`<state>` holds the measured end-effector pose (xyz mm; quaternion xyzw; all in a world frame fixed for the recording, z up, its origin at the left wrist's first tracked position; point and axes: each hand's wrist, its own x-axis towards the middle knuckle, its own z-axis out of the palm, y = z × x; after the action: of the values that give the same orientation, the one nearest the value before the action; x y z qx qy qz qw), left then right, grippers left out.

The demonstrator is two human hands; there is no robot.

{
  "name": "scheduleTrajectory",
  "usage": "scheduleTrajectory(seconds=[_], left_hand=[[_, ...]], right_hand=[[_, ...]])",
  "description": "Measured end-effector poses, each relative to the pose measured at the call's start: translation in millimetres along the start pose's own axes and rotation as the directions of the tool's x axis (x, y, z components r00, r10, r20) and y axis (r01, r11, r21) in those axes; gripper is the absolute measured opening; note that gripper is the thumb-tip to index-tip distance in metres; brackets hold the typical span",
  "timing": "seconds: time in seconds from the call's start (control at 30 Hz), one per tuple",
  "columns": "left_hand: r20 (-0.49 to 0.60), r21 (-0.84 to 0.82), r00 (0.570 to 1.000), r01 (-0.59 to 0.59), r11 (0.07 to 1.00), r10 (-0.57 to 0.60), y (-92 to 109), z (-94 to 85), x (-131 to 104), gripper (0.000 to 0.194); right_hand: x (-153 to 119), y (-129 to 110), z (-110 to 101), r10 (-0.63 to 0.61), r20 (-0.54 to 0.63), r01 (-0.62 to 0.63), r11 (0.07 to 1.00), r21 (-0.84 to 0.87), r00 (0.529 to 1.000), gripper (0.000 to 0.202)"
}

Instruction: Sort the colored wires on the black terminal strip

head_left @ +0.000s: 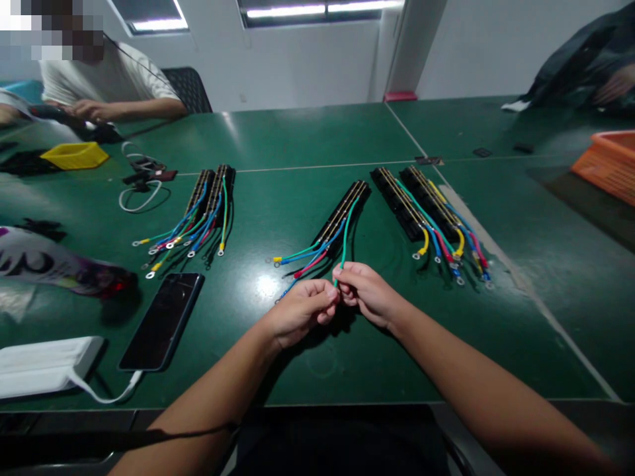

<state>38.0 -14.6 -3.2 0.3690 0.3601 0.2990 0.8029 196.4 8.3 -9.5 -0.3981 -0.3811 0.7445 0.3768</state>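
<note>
While your right hand (366,291) pinches the green wire (346,231) near its lower end, your left hand (306,307) closes its fingertips on it just below, so the tip is covered and you cannot see whether it bears a lug. That wire runs down from the middle strip (342,215), which lies tilted on the table (307,149) just beyond your hands; its other wires fan out to the left, and a blue one (286,289) passes partly behind your left hand. Two strips lie to the left, two to the right, their wire ends overlapping and hard to count. Near your left forearm lies a phone (163,322), its cable (106,400) leading to a white box (49,365) cut off by the frame. The bottle (64,264) is cut off too, its label blurred, as is the orange basket (608,162) at right. Across the table, two people are only partly in view.
</note>
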Motion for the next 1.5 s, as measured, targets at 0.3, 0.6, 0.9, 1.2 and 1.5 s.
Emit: scheduleTrajectory(seconds=[0.3,0.6,0.9,1.2,1.5], left_hand=[[0.053,0.0,0.999,0.015,1.0,-0.015,0.6,-4.4,0.3,0.036],[0.068,0.022,0.997,0.032,0.999,-0.033,2.9,-5.7,2.8,0.037],[0.071,0.041,0.997,0.038,0.998,-0.041,3.2,-5.5,3.5,0.033],[0.074,0.071,0.996,0.042,0.997,-0.047,4.6,-8.1,3.4,0.036],[0.086,0.066,0.995,0.041,0.997,-0.046,5.8,-7.4,3.8,0.035]], right_hand=[[-4.9,2.5,-0.3,-0.078,0.013,0.079,0.995,-0.062,0.997,0.035],[-4.9,-0.6,-1.6,-0.056,0.023,0.058,0.994,-0.096,0.998,0.033],[-5.8,-2.4,-1.3,-0.051,0.004,0.051,0.991,-0.122,0.999,0.035],[-6.1,-5.4,-1.8,-0.029,0.013,0.03,0.994,-0.108,0.999,0.035],[-6.2,-7.0,-1.8,-0.012,0.014,0.013,0.994,-0.106,1.0,0.036]])
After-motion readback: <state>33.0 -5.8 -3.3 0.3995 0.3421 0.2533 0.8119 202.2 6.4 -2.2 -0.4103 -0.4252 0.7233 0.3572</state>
